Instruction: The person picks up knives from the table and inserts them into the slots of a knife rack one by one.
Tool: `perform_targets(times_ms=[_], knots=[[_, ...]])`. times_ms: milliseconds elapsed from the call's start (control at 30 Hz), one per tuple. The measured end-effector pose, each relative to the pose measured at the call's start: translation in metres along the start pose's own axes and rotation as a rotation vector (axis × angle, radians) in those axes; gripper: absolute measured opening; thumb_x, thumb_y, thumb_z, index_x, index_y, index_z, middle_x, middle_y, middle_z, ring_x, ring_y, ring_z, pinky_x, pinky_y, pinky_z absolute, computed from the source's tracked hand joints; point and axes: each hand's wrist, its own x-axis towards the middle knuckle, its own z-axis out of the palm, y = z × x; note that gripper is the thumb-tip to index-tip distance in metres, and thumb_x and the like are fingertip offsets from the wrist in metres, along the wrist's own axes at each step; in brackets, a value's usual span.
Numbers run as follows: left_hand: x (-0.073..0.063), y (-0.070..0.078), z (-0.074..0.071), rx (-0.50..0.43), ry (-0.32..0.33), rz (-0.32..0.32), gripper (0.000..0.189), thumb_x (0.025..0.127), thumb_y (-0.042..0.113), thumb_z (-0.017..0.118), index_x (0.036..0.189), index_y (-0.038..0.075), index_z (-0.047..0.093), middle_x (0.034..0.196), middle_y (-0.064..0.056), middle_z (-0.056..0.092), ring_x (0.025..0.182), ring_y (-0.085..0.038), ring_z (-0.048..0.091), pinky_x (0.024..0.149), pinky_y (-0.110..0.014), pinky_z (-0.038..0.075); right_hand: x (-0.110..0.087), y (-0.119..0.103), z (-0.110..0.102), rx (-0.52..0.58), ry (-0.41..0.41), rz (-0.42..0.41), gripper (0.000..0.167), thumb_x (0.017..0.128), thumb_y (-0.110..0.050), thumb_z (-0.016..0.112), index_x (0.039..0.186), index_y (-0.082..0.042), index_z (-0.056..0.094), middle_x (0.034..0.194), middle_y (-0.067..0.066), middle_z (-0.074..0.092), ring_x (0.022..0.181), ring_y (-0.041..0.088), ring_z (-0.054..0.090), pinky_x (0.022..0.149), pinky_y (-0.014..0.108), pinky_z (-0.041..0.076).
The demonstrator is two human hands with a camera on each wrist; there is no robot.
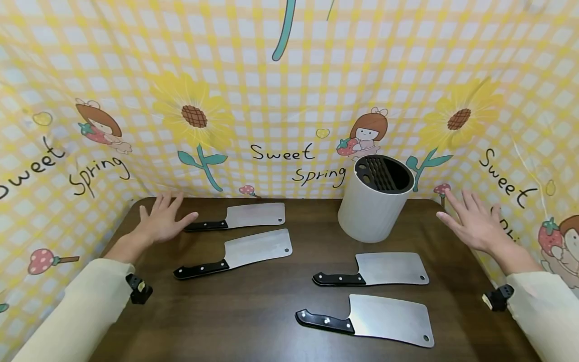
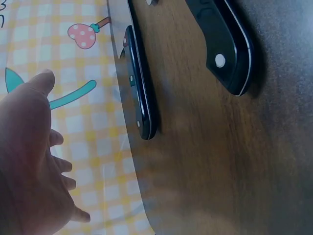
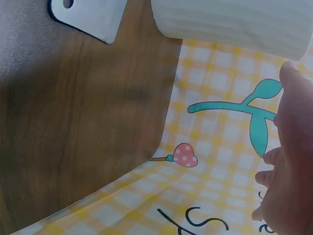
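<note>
My left hand [image 1: 164, 219] is spread over the table's left side, holding nothing; its thumb is nearest the black handle of the rear cleaver [image 1: 256, 215]. A second cleaver [image 1: 259, 247] lies in front of that one. On the right, my right hand [image 1: 475, 222] is spread too, with nothing in it, to the right of a white knife block [image 1: 372, 215]. The block stands upright, its black top showing slots and a larger opening. Two more cleavers lie in front of the block, a smaller cleaver [image 1: 392, 268] and a larger cleaver [image 1: 391, 320]. All handles point left.
The dark wooden table [image 1: 235, 311] bears everything. Yellow checked cloth [image 1: 289, 110] with printed sunflowers and lettering rises behind it and along both sides. Each wrist wears a small black camera, such as the left wrist camera [image 1: 139, 289].
</note>
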Motion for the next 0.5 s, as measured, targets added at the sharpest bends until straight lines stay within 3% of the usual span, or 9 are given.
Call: perform_targets(times_ms=[133,267,400,500], knots=[[0.003,-0.002,0.003,-0.009,0.020,0.019,0.096,0.102,0.068,0.036,0.162,-0.001,0.007,0.162,-0.037,0.001,0.148,-0.056,-0.003,0.106,-0.083,0.000,0.002,-0.004,-0.002,0.025,0.054,-0.047,0.074,0.109,-0.052,0.034,0.164,-0.013,0.004,0.159,0.040,0.006,0.146,0.059,0.007,0.101,0.087,-0.002],[0.006,-0.002,0.006,-0.024,0.043,0.045,0.094,0.103,0.064,0.041,0.160,-0.004,0.011,0.160,-0.039,0.005,0.146,-0.059,0.004,0.105,-0.083,0.009,0.006,-0.011,-0.003,0.058,0.166,-0.127,0.067,0.110,-0.043,0.040,0.160,-0.001,0.023,0.155,0.038,0.025,0.141,0.058,0.022,0.106,0.079,0.015],[0.009,-0.002,0.010,-0.040,0.050,0.060,0.092,0.103,0.061,0.045,0.159,-0.006,0.014,0.159,-0.039,0.008,0.144,-0.061,0.010,0.105,-0.082,0.016,0.014,-0.020,-0.006,0.141,0.271,-0.209,0.056,0.110,-0.031,0.046,0.148,0.010,0.039,0.140,0.035,0.045,0.129,0.055,0.041,0.103,0.070,0.030],[0.011,-0.003,0.014,-0.055,0.045,0.054,0.091,0.103,0.060,0.045,0.158,-0.007,0.017,0.159,-0.039,0.011,0.142,-0.061,0.013,0.102,-0.083,0.019,0.022,-0.029,-0.009,0.231,0.297,-0.221,0.054,0.111,-0.026,0.045,0.148,0.013,0.038,0.131,0.033,0.052,0.120,0.052,0.048,0.097,0.067,0.036]])
